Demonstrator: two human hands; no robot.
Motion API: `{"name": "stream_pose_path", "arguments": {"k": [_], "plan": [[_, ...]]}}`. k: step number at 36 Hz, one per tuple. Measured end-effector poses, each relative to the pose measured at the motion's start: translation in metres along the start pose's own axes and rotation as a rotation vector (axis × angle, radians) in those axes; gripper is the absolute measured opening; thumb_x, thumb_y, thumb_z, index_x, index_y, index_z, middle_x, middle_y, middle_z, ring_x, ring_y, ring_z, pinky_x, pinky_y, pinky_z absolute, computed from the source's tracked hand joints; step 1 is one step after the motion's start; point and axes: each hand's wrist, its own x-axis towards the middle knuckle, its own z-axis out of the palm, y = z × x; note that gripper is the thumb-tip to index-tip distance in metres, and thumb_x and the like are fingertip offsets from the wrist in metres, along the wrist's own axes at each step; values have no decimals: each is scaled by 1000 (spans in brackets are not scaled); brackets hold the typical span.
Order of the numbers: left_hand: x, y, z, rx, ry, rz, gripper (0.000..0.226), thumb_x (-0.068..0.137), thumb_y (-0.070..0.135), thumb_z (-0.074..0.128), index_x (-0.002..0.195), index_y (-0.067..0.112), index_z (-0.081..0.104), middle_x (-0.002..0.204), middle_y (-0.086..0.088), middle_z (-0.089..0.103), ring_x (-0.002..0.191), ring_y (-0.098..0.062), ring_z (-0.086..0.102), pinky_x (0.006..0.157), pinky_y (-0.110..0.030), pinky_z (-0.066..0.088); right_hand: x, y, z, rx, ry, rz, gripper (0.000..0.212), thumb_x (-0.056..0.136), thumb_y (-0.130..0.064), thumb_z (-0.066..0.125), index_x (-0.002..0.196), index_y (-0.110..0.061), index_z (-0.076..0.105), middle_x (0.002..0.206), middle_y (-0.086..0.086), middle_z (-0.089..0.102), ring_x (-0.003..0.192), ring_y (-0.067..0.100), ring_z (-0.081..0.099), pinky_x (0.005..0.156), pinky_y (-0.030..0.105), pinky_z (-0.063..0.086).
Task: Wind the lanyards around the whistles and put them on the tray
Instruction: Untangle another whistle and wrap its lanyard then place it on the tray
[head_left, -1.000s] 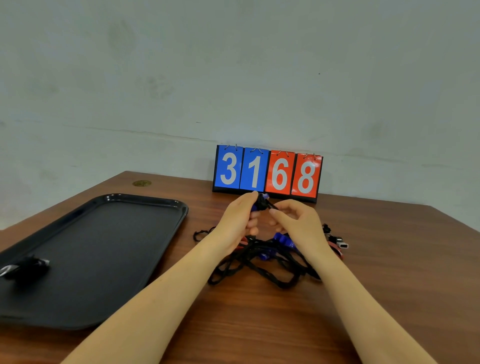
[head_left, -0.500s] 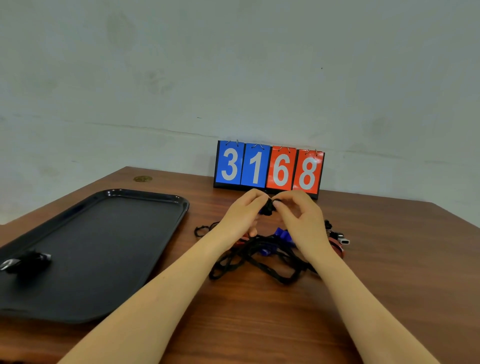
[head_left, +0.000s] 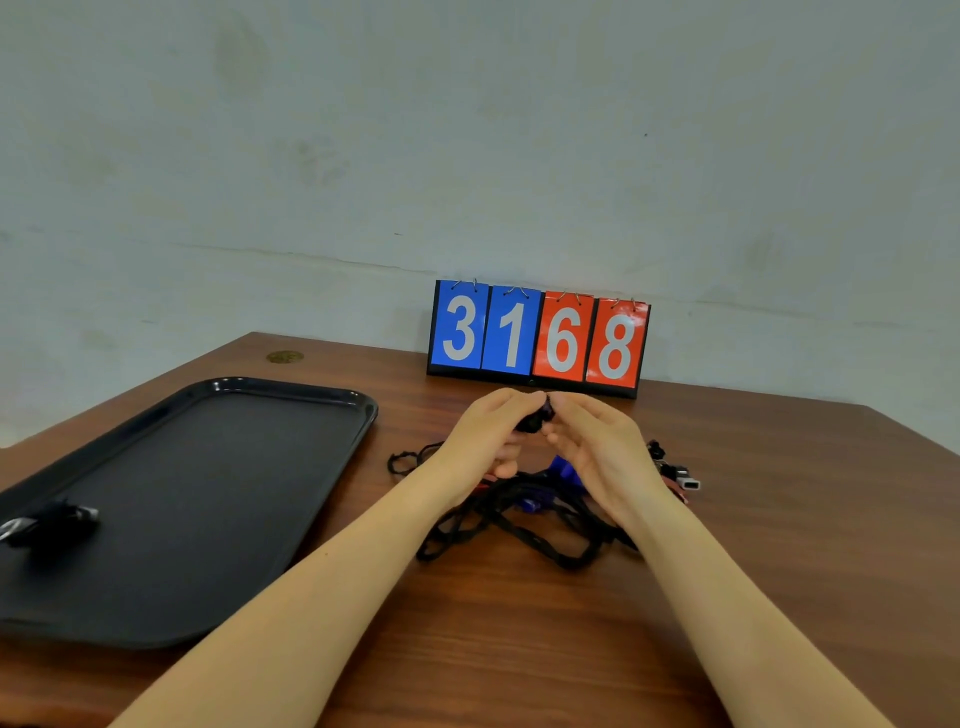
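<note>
Hands: both are meeting at centre frame, raised above the worktop (head_left: 519, 649). Left hand (head_left: 485, 436) is curling its fingers round a small dark bundle, a whistle (head_left: 535, 418) wound in black cord; right hand (head_left: 597, 447) is closing thumb and fingertips on the same bundle from the right. Which strand each finger is pinching cannot be told. Both forearms are running up from the lower edge of the frame.

Tray (head_left: 218, 519): black, rectangular with rounded corners, lying at lower left of the frame on the worktop, well apart from the hands. Wrapped whistle (head_left: 49, 522): dark bundle with a pale end showing, lying inside the tray near its left edge.

Lanyard pile (head_left: 519, 525): loose black cords tangling on the worktop directly below the hands, at centre frame; blue pieces (head_left: 563, 467) are showing among the cords, and a red piece is partly hiding behind the left hand. One cord loop (head_left: 410, 457) is trailing out to the left. More whistles (head_left: 683, 478), one with a pale mouthpiece, are lying just right of the right hand.

Number stand (head_left: 537, 338): four flip cards, two blue and two red, reading 3168, standing upright at the far side of the worktop, above the hands in the frame.

Brass disc (head_left: 284, 357): sitting flush at the far left corner of the worktop.

Wall (head_left: 467, 156): pale, filling the upper frame.
</note>
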Motion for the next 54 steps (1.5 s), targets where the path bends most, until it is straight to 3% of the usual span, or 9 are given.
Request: {"name": "stream_pose_path", "arguments": {"k": [6, 11, 19, 24, 30, 35, 42, 50, 54], "plan": [[2, 1, -3, -67, 62, -68, 21, 98, 30, 49, 85, 16, 55, 46, 10, 42, 39, -6, 29, 37, -19, 23, 0, 2, 6, -334, 121, -140, 14, 91, -11, 61, 101, -17, 70, 82, 2, 73, 77, 12, 69, 71, 20, 55], [1, 2, -4, -118, 27, -112, 27, 98, 33, 47, 106, 9, 55, 51, 7, 33, 41, -7, 24, 38, -21, 18, -2, -1, 5, -491, 122, -254, 11, 92, -10, 60, 93, -16, 69, 74, -1, 70, 69, 8, 66, 67, 17, 53], [-3, 3, -1, -230, -90, -113, 31, 98, 36, 43, 103, 8, 56, 51, 6, 25, 38, -6, 21, 35, -18, 17, -2, -5, 6, -758, 137, -359, 14, 94, -15, 57, 93, -28, 61, 89, -9, 65, 80, 3, 63, 72, 17, 52], [-4, -1, 3, -235, -187, -89, 39, 95, 43, 44, 72, 12, 50, 48, 7, 24, 38, -6, 20, 36, -20, 16, 0, -6, -1, -1039, 162, -523, 8, 93, -16, 56, 95, -24, 57, 88, -13, 56, 83, -1, 55, 69, 7, 42], [-4, 0, 4, -323, -218, -39, 40, 82, 48, 54, 59, 16, 49, 47, 7, 24, 40, -7, 18, 38, -20, 16, -4, -6, 3, -833, 131, -472, 8, 92, -12, 55, 89, -18, 60, 85, -6, 62, 81, 4, 57, 71, 11, 46], [-1, -1, 0, -330, -73, -79, 32, 95, 37, 49, 78, 11, 56, 49, 5, 27, 40, -7, 22, 38, -19, 19, -8, -9, 12, -603, 79, -328, 13, 95, -8, 52, 88, -15, 61, 80, -2, 64, 69, -2, 59, 63, 10, 49], [3, 0, 0, -132, 72, 23, 26, 97, 37, 52, 103, 12, 58, 68, 0, 56, 49, -8, 41, 46, -21, 35, -6, -7, 11, -520, 106, -225, 15, 95, -12, 53, 85, -16, 63, 72, -2, 64, 64, 8, 59, 63, 17, 51], [6, -1, 5, 113, 170, -82, 38, 102, 45, 36, 112, 15, 55, 73, 3, 51, 53, -9, 43, 43, -20, 34, -4, 0, 15, -378, 35, -85, 15, 96, -13, 52, 94, -10, 66, 70, 1, 65, 67, 16, 60, 69, 29, 52], [3, 1, 4, -134, 31, -160, 47, 97, 54, 41, 89, 11, 57, 63, 1, 49, 47, -8, 32, 36, -16, 25, -4, -2, 14, -258, 18, -54, 18, 97, -12, 50, 94, -4, 67, 69, 7, 62, 69, 19, 58, 65, 27, 49]]}}
